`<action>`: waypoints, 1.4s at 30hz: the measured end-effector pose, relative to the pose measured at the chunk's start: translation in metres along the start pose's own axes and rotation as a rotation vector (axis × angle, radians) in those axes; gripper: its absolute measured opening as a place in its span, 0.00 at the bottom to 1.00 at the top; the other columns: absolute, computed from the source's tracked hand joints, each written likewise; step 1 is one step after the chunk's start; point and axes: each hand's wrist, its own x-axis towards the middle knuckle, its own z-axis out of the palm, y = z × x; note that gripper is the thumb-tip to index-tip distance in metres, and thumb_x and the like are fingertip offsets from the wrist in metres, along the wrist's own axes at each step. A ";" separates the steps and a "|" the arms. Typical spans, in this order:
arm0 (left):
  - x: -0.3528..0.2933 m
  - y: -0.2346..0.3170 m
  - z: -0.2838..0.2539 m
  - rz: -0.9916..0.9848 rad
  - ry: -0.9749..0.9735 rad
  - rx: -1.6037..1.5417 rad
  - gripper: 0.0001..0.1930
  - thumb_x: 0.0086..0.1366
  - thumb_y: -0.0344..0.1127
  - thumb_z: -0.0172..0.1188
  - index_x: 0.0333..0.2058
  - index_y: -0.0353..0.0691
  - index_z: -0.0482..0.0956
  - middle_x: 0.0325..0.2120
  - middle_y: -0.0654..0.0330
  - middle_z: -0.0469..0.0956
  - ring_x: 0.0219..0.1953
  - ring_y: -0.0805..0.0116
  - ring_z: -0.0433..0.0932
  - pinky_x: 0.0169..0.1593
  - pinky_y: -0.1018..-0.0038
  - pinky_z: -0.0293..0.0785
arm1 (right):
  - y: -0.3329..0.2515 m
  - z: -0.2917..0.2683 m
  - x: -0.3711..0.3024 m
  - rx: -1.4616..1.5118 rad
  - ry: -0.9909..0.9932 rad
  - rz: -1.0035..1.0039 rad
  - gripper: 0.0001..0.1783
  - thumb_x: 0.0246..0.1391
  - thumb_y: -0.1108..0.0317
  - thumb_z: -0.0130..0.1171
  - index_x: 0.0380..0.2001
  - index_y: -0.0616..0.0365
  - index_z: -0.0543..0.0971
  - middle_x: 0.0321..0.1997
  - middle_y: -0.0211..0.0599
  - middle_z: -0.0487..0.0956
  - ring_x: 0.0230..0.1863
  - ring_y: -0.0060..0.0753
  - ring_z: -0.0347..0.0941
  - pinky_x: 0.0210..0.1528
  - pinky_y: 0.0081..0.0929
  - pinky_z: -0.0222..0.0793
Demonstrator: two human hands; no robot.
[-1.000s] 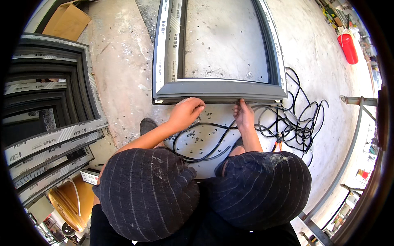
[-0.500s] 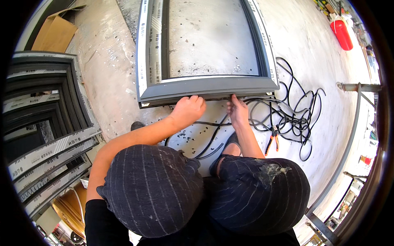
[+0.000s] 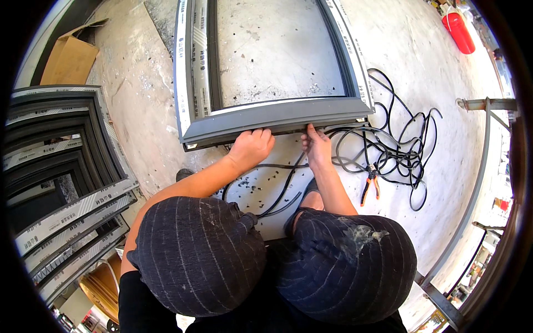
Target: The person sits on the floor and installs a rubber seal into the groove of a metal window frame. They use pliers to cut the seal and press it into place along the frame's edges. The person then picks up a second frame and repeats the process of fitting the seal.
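Observation:
A grey window frame with white protective film on its sides lies ahead of me. My left hand is closed, its curled fingers pressed against the dark near edge of the frame; what they pinch is hidden. A short way to the right, my right hand has its thumb up against the same edge and its fingers curled in. Beside it, a long black rubber strip meets the edge and seems to pass into this hand. The strip's loose loops spread over the floor to the right.
Pliers with orange and black handles lie by the loops. More grey frames are stacked at left, near a cardboard box. A red bucket stands far right, and a metal rail runs along the right. Black scraps dot the floor.
The whole view has shifted slightly, so the window frame sits a little farther left. Both hands keep nearly the same places at its near edge, with small finger movements.

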 end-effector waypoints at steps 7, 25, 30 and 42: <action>-0.004 -0.002 -0.002 -0.011 -0.003 0.021 0.04 0.45 0.36 0.54 0.21 0.47 0.69 0.21 0.67 0.64 0.25 0.73 0.68 0.23 0.78 0.64 | -0.002 0.004 -0.002 -0.005 0.059 0.009 0.15 0.56 0.56 0.60 0.28 0.57 0.73 0.21 0.29 0.75 0.18 0.17 0.64 0.20 0.15 0.59; -0.046 -0.019 -0.015 -0.122 -0.024 -0.001 0.04 0.47 0.35 0.54 0.24 0.46 0.70 0.23 0.66 0.66 0.28 0.70 0.70 0.28 0.75 0.65 | 0.001 0.001 -0.001 -0.002 0.018 -0.012 0.16 0.54 0.55 0.61 0.28 0.56 0.74 0.21 0.28 0.74 0.19 0.17 0.65 0.20 0.15 0.60; -0.046 -0.018 -0.018 -0.138 -0.054 -0.013 0.04 0.47 0.35 0.54 0.23 0.46 0.70 0.23 0.66 0.66 0.28 0.71 0.71 0.27 0.75 0.66 | 0.004 0.004 -0.008 0.095 -0.058 0.037 0.14 0.53 0.56 0.63 0.30 0.55 0.73 0.25 0.29 0.75 0.24 0.18 0.67 0.26 0.18 0.64; -0.043 -0.017 -0.016 -0.157 -0.040 -0.030 0.03 0.46 0.34 0.54 0.23 0.46 0.70 0.23 0.66 0.65 0.27 0.71 0.70 0.26 0.76 0.66 | 0.010 0.011 -0.005 -0.061 -0.037 -0.004 0.13 0.49 0.64 0.66 0.27 0.58 0.72 0.24 0.30 0.75 0.22 0.18 0.67 0.25 0.16 0.63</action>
